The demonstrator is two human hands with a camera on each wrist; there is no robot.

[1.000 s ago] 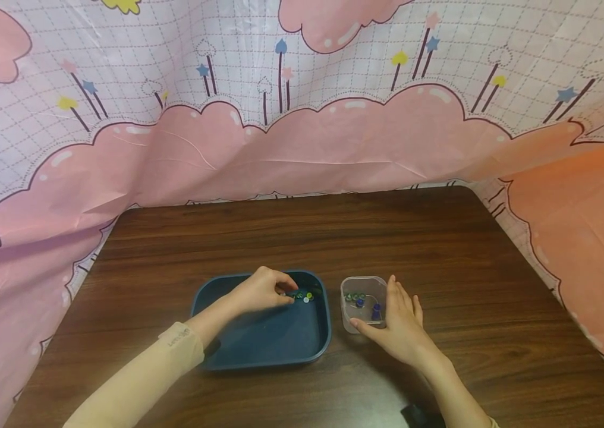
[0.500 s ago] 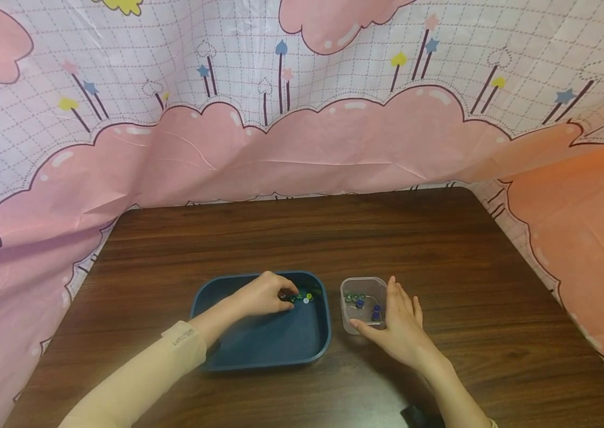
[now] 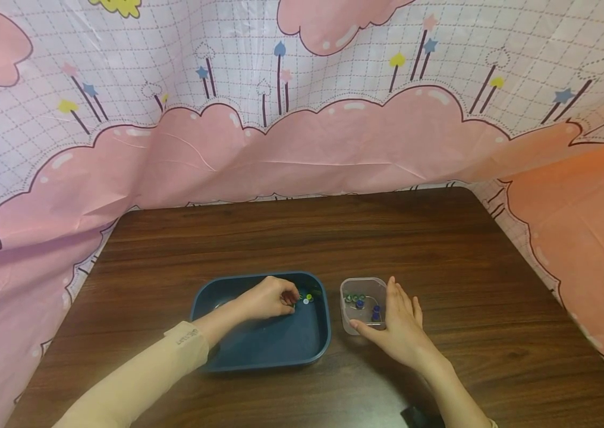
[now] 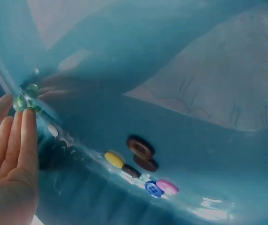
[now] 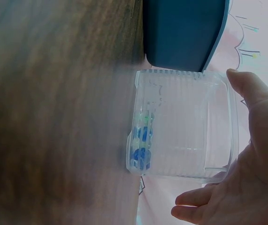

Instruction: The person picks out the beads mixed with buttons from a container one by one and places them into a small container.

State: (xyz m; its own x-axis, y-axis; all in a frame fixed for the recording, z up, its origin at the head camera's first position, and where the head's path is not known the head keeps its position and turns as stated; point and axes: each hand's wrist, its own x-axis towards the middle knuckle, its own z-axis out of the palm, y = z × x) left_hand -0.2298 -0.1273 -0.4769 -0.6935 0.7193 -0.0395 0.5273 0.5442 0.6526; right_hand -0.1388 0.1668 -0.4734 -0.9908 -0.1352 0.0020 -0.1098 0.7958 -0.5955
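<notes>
In the head view my left hand (image 3: 270, 298) reaches into the dark blue tray (image 3: 259, 364). Its thumb and fingertips pinch a green glass marble (image 4: 19, 102) at the tray wall, with other green marbles (image 4: 32, 89) touching beside it. My right hand (image 3: 405, 333) rests against the clear plastic box (image 3: 352, 328), thumb at the front rim and straight fingers along its right side. Inside the box lie several green marbles (image 3: 355, 298) and blue pieces (image 3: 376, 311), whose kind I cannot tell.
Brown buttons (image 4: 140, 147), a yellow button (image 4: 114, 159), a blue button (image 4: 154, 189) and a pink button (image 4: 167, 187) lie along the tray's edge. The wooden table (image 3: 302, 238) ends at a patterned curtain (image 3: 302, 148). A black object (image 3: 414, 416) sits by my right forearm.
My left hand has come down onto the green marbles, and its thumb and fingers have closed together there. My right hand and the box stay where they were.
</notes>
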